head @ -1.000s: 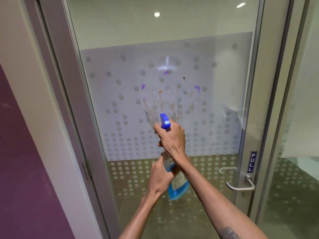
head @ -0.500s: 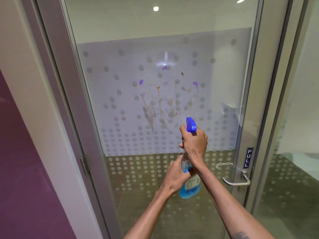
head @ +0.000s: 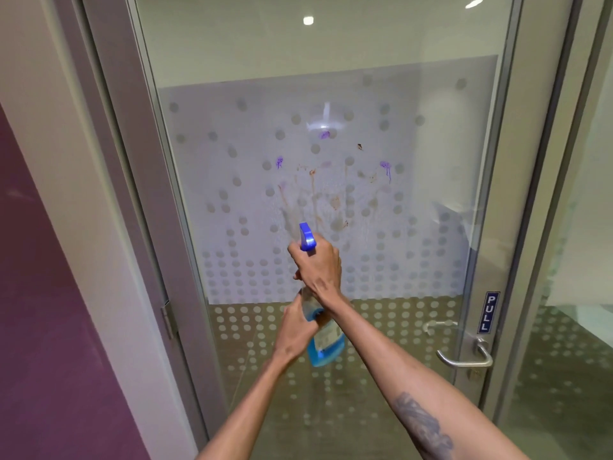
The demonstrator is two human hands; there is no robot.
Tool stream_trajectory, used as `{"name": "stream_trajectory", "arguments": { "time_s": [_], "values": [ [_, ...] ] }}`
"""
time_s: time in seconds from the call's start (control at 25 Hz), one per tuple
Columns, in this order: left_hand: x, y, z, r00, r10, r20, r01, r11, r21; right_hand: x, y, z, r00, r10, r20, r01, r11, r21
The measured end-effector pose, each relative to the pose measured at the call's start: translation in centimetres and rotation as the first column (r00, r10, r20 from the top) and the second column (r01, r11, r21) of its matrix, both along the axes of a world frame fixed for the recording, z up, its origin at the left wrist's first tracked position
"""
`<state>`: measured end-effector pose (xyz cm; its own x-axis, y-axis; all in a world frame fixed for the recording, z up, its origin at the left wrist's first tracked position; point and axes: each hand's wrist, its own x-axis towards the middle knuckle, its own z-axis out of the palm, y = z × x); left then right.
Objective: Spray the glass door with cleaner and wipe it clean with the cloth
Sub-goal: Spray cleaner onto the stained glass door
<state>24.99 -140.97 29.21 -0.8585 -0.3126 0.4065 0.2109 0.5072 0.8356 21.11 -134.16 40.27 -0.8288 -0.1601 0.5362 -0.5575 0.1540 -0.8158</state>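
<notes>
Centrally in the frame, the right hand [head: 318, 267] wraps the neck of the spray bottle [head: 323, 340], its blue nozzle [head: 306, 236] aimed at the glass door [head: 331, 78]. Below it, the left hand [head: 295, 330] clasps the bottle's body. Brown and purple stains [head: 335, 200] mark the frosted pane above; the handle [head: 464, 360] sits lower right.

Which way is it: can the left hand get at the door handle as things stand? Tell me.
Probably not yet: the left hand is gripping the spray bottle, and the right forearm crosses between it and the door handle.
</notes>
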Motion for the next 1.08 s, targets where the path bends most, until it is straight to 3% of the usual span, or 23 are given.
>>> {"name": "stream_trajectory", "arguments": {
  "time_s": [0.16, 0.32, 0.48, 0.76, 1.08],
  "values": [
    [-1.4, -0.8, 3.4, 0.997, -0.029, -0.069, 0.025, 0.997, -0.066, -1.0, -0.4, 2.9, 0.993, -0.081, -0.081, 0.073, 0.993, -0.097],
    [-2.7, 0.9, 5.9, 0.987, -0.142, -0.072, 0.128, 0.977, -0.17, -2.3, 2.2, 4.4, 0.976, -0.213, -0.047, 0.194, 0.944, -0.265],
    [-3.8, 4.2, 5.6, 0.98, -0.174, -0.096, 0.151, 0.967, -0.207, -3.0, 5.3, 4.1, 0.95, -0.309, -0.038, 0.287, 0.917, -0.278],
    [-4.0, 7.6, 3.7, 0.984, -0.175, -0.043, 0.167, 0.976, -0.138, -3.4, 8.9, 2.7, 0.969, -0.246, 0.014, 0.242, 0.942, -0.23],
    [-2.3, 9.5, 5.2, 0.989, -0.085, -0.123, 0.075, 0.994, -0.085, -3.1, 9.5, 4.0, 0.995, -0.064, -0.078, 0.045, 0.974, -0.224]
  ]
}}
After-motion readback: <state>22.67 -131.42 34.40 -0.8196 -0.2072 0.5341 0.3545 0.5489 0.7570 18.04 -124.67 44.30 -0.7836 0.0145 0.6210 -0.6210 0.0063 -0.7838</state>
